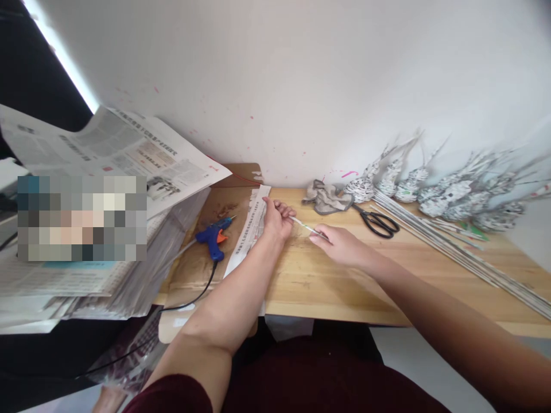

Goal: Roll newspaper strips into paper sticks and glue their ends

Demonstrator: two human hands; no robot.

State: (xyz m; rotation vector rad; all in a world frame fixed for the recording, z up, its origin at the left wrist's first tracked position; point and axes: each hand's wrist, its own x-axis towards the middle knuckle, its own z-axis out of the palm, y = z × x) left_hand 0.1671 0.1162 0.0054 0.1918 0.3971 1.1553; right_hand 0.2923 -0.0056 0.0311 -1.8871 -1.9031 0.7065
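Between my two hands runs a thin white rolled paper tube, slanting down to the right. My left hand has its fingers curled round the upper end. With thumb and fingers pinched together, my right hand grips the lower end. A long newspaper strip lies on the table beside and under my left hand and forearm. Just left of the strip rests a blue glue gun with an orange trigger. Black-handled scissors lie beyond my right hand, next to a crumpled grey cloth.
A tall stack of newspapers stands on the left, one loose sheet sticking out over it. At the back right, several woven paper pieces line the wall. A bundle of long paper tubes crosses the wooden table.
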